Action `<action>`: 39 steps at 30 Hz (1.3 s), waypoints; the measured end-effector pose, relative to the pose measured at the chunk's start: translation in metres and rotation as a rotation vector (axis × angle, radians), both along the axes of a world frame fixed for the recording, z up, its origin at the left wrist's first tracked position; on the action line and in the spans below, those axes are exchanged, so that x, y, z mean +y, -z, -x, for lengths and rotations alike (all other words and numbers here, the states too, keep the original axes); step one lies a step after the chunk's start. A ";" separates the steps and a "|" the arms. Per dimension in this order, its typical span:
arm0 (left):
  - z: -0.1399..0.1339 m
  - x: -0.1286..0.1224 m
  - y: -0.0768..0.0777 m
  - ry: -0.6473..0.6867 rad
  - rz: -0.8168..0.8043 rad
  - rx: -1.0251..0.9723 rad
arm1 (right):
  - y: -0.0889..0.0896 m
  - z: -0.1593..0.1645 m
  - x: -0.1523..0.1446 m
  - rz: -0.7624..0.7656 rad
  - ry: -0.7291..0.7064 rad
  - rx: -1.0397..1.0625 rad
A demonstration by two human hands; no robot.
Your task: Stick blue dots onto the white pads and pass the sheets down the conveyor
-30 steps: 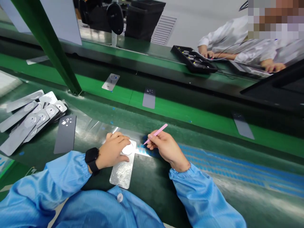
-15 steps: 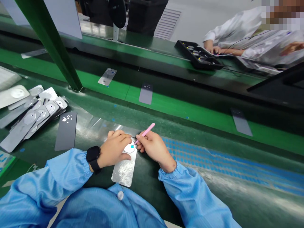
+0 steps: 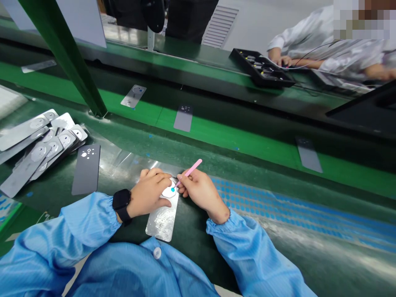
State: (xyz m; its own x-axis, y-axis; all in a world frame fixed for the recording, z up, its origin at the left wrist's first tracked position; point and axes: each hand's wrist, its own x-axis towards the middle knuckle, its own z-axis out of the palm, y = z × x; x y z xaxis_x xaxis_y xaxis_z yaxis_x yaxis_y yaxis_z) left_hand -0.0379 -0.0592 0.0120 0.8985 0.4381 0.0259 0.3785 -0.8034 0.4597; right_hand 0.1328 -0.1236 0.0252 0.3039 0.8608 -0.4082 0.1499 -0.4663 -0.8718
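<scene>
Left hand: the left hand (image 3: pixel 150 193) lies palm down on the upper end of a silvery back panel (image 3: pixel 162 220), fingers curled loosely and pressing on it beside a white round patch (image 3: pixel 168 192); it grips nothing, only pins the panel down.
Right hand: the right hand (image 3: pixel 198 192) is closed in a pinch around pink tweezers (image 3: pixel 188 172), thumb and forefinger near the lower end, the upper end sticking up and away from the person.
Tweezer tip: it meets a small blue dot sticker (image 3: pixel 172 189) on the white round patch, just beside the left fingertips.
Back panel: it lies flat on the dark green bench (image 3: pixel 198 243) directly in front of the person, its long side running away from the body, its near end bare.
Wrist: a black smartwatch (image 3: pixel 121 204) sits at the left cuff of the blue smock (image 3: pixel 71 243).
Blue sheet: a sheet of blue dot stickers (image 3: pixel 278 206) stretches along the bench to the right of the right hand.
Left of the bench: a dark grey panel (image 3: pixel 86 168) lies alone; beyond it, a fanned pile of silvery panels (image 3: pixel 37 144).
Conveyor: three more panels lie well apart on the green belt (image 3: pixel 216 132) behind the bench.
Far side: another person in a white coat has hands by a black tray (image 3: pixel 261 72).
</scene>
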 end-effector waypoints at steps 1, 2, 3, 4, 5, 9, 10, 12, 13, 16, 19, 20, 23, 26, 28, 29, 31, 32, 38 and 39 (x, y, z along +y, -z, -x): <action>0.000 0.000 0.000 0.000 0.000 0.002 | 0.000 0.000 0.000 -0.002 0.008 0.004; 0.000 0.000 0.000 -0.001 -0.001 0.004 | -0.001 0.000 0.000 -0.003 0.015 0.007; 0.000 0.000 -0.001 -0.001 -0.002 0.008 | -0.001 0.000 0.000 -0.002 0.021 0.008; 0.000 0.000 -0.001 0.001 -0.002 0.012 | -0.001 0.000 0.000 0.001 0.023 0.008; 0.000 0.000 -0.001 0.001 -0.003 0.017 | -0.002 0.000 0.000 0.003 0.022 0.007; 0.000 0.000 -0.001 0.004 -0.008 0.025 | -0.002 0.000 0.000 0.005 0.005 -0.004; 0.000 0.000 -0.001 0.004 -0.011 0.023 | -0.002 0.000 0.000 0.007 0.000 -0.007; 0.000 0.000 -0.001 0.004 -0.016 0.021 | -0.001 0.000 0.000 0.011 -0.009 -0.015; 0.000 0.000 -0.001 0.004 -0.017 0.020 | -0.001 0.000 0.000 0.010 -0.014 -0.020; 0.000 0.000 -0.002 0.008 -0.017 0.024 | 0.001 0.000 -0.001 -0.003 -0.023 -0.036; 0.000 0.000 -0.003 0.012 -0.017 0.031 | 0.002 0.000 -0.001 -0.018 -0.031 -0.044; 0.000 0.000 -0.003 0.015 -0.018 0.032 | 0.002 0.000 -0.001 -0.023 -0.033 -0.047; 0.001 0.000 -0.003 0.025 -0.023 0.034 | 0.000 0.000 -0.001 -0.028 -0.034 -0.060; 0.002 0.001 -0.003 0.028 -0.030 0.033 | -0.003 0.001 -0.001 -0.023 -0.034 -0.074; 0.002 0.001 -0.003 0.027 -0.031 0.032 | -0.003 0.001 -0.001 -0.024 -0.039 -0.081; 0.002 0.001 -0.002 0.029 -0.032 0.032 | -0.003 0.001 -0.001 -0.027 -0.043 -0.083; 0.002 0.001 -0.002 0.035 -0.038 0.031 | -0.001 0.001 -0.001 -0.036 -0.046 -0.085; 0.002 0.001 -0.001 0.038 -0.043 0.030 | -0.001 0.001 -0.001 -0.040 -0.045 -0.083; 0.004 0.000 -0.003 0.057 -0.085 0.058 | 0.001 0.002 0.000 -0.012 -0.037 -0.081; 0.004 0.000 -0.004 0.056 -0.090 0.068 | 0.001 0.003 0.000 -0.009 -0.040 -0.085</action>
State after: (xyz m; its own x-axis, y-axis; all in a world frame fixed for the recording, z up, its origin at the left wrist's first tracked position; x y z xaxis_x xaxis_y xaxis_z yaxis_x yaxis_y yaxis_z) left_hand -0.0416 -0.0594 0.0165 0.9224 0.3862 0.0009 0.3601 -0.8610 0.3591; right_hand 0.1301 -0.1237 0.0244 0.3024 0.8765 -0.3746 0.2420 -0.4507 -0.8593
